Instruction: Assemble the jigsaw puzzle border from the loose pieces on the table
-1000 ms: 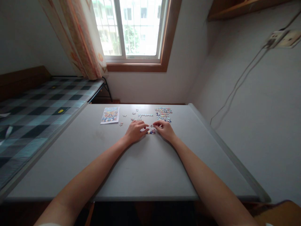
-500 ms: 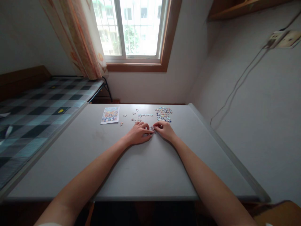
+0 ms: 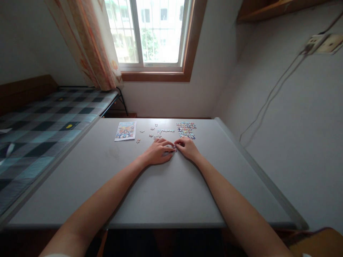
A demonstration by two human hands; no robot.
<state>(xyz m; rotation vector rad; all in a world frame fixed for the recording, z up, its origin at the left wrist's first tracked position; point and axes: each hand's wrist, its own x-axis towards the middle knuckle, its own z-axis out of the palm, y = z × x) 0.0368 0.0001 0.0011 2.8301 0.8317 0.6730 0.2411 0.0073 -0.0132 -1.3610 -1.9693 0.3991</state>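
My left hand [image 3: 160, 151] rests on the grey table with its fingers bent towards a small cluster of jigsaw puzzle pieces [image 3: 175, 148], gripping the cluster's left side. On the cluster's other side, my right hand [image 3: 188, 147] pinches a piece at its upper edge, with thumb and forefinger together. Fingertips cover much of this cluster. Just beyond my hands lies a joined strip of pale puzzle pieces [image 3: 166, 131]. To its right is a dense pile of loose colourful pieces [image 3: 187, 129].
A printed picture sheet [image 3: 125, 131] lies at the table's far left, with several scattered pieces [image 3: 152, 129] between it and the strip. A checked bed [image 3: 66, 114] flanks the table's left edge. The wall with a hanging cable [image 3: 264, 107] stands on the right.
The fingers of both hands have drawn slightly closer together over the small cluster, which is now more covered. The other pieces and the sheet stay put.
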